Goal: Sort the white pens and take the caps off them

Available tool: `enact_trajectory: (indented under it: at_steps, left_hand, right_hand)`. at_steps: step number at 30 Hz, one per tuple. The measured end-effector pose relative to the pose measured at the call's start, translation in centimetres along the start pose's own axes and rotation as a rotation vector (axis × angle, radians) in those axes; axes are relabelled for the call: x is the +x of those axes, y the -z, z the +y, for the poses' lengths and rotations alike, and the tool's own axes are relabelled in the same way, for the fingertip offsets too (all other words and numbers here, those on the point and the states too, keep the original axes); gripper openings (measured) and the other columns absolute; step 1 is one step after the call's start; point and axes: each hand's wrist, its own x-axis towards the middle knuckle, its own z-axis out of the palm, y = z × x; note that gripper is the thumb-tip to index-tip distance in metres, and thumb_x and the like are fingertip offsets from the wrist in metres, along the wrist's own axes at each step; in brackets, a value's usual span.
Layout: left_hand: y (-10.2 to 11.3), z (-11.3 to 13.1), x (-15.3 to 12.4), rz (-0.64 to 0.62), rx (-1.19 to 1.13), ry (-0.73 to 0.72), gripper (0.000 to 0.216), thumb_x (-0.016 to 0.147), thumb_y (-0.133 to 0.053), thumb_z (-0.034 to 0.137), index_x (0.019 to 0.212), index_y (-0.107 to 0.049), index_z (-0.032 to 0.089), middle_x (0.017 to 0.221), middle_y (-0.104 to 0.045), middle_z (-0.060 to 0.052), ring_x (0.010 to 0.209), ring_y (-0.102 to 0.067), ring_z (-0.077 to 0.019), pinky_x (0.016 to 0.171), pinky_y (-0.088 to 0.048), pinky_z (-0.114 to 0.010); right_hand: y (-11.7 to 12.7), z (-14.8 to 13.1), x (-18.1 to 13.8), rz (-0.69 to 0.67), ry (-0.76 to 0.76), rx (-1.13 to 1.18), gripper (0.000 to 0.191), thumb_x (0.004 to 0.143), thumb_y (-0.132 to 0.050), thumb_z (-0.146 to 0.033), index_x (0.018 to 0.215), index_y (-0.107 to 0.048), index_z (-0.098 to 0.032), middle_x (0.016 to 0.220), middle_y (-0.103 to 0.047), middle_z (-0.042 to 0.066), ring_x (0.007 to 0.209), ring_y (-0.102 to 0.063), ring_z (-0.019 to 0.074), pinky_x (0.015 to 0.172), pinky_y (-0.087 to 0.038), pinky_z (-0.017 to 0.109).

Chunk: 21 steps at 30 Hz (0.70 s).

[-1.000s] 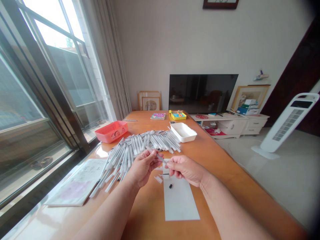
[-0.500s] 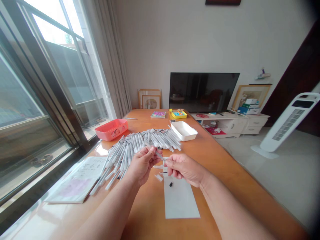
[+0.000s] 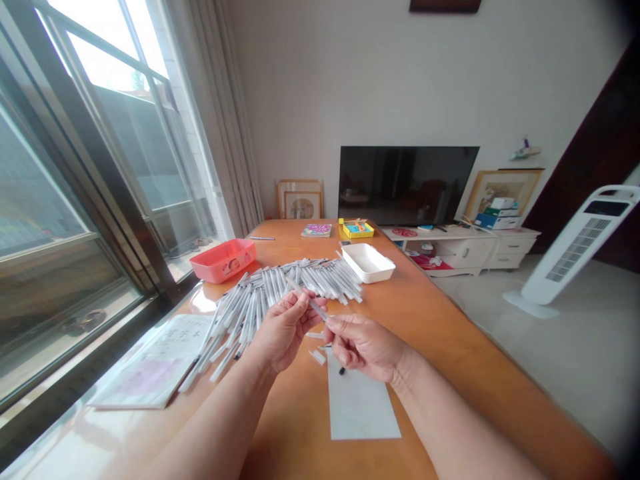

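Note:
Between my two hands a slim whitish pen (image 3: 318, 309) is held aslant over the table. My left hand (image 3: 287, 327) is closed round its middle, with its far end poking out past the thumb. The fingertips of my right hand (image 3: 365, 343) pinch the near end. Beyond my hands spreads a heap of similar pens (image 3: 280, 283), many with dark ends. Below my right hand lies a white sheet of paper (image 3: 363, 407) with a small black cap (image 3: 342, 371) on it, partly covered by the hand. Small whitish pieces (image 3: 317, 357) lie just left of the sheet.
A red box (image 3: 223, 261) and a white tray (image 3: 369, 263) flank the heap. At the left lies a notebook (image 3: 150, 363). Farther back are a colourful booklet (image 3: 317, 231), a yellow box (image 3: 357, 229) and a single pen (image 3: 263, 238). A tower fan (image 3: 575, 257) stands right of the table.
My right hand has shifted slightly left and toward my left hand along the pen, now partly covering the black cap. More of the pen's far end shows past my left hand.

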Motion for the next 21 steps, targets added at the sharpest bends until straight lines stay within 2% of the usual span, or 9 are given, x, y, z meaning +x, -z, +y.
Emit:
enact_trajectory:
  at_steps: [6, 10, 15, 17, 18, 21]
  left_hand:
    - [-0.1, -0.4, 0.1, 0.083, 0.061, -0.053, 0.028, 0.082, -0.077, 0.038, 0.094, -0.065, 0.015, 0.093, -0.075, -0.007, 0.083, -0.07, -0.0148, 0.081, -0.054, -0.027]
    - [-0.2, -0.6, 0.2, 0.143, 0.098, -0.066, 0.031, 0.08, -0.079, 0.04, 0.091, -0.065, 0.015, 0.088, -0.074, -0.007, 0.082, -0.068, -0.0149, 0.079, -0.052, -0.026]
    - [-0.2, -0.8, 0.3, 0.246, 0.136, -0.077, 0.033, 0.075, -0.082, 0.041, 0.084, -0.065, 0.014, 0.085, -0.073, -0.007, 0.074, -0.066, -0.0132, 0.072, -0.05, -0.025]
    - [0.0, -0.8, 0.4, 0.26, 0.146, -0.067, 0.033, 0.075, -0.082, 0.041, 0.083, -0.065, 0.014, 0.084, -0.073, -0.007, 0.069, -0.064, -0.0115, 0.071, -0.05, -0.024]
    - [0.1, -0.8, 0.4, 0.247, 0.148, -0.055, 0.032, 0.077, -0.082, 0.04, 0.083, -0.065, 0.014, 0.084, -0.073, -0.007, 0.068, -0.063, -0.0108, 0.071, -0.05, -0.024]
    - [0.4, -0.4, 0.3, 0.127, 0.105, -0.019, 0.028, 0.082, -0.077, 0.037, 0.096, -0.068, 0.015, 0.093, -0.074, -0.008, 0.079, -0.067, -0.0131, 0.078, -0.052, -0.026]
  right_hand:
    - [-0.8, -0.4, 0.0, 0.083, 0.097, -0.311, 0.043, 0.094, -0.055, -0.059, 0.083, -0.059, -0.017, 0.05, -0.054, -0.003, 0.046, -0.037, 0.0084, 0.049, -0.025, 0.023]
    - [-1.5, -0.5, 0.0, 0.204, 0.151, -0.581, 0.04, 0.098, -0.049, -0.053, 0.078, -0.057, -0.019, 0.053, -0.056, -0.001, 0.052, -0.045, 0.0118, 0.055, -0.033, 0.026]
    - [-1.7, 0.1, 0.3, 0.422, 0.352, -0.975, 0.036, 0.095, -0.055, -0.044, 0.067, -0.048, -0.022, 0.061, -0.054, 0.001, 0.057, -0.043, 0.0142, 0.056, -0.025, 0.03]
    - [-1.7, 0.4, 0.4, 0.467, 0.396, -1.011, 0.036, 0.093, -0.059, -0.043, 0.066, -0.046, -0.023, 0.061, -0.053, 0.001, 0.057, -0.04, 0.0141, 0.056, -0.022, 0.03]
    - [-1.7, 0.4, 0.4, 0.454, 0.373, -0.977, 0.037, 0.093, -0.059, -0.044, 0.066, -0.046, -0.022, 0.061, -0.053, 0.001, 0.056, -0.041, 0.0141, 0.056, -0.023, 0.03]
    - [-1.9, 0.4, 0.2, 0.289, 0.209, -0.697, 0.04, 0.096, -0.051, -0.054, 0.072, -0.052, -0.022, 0.057, -0.057, 0.001, 0.053, -0.046, 0.0137, 0.053, -0.028, 0.028]
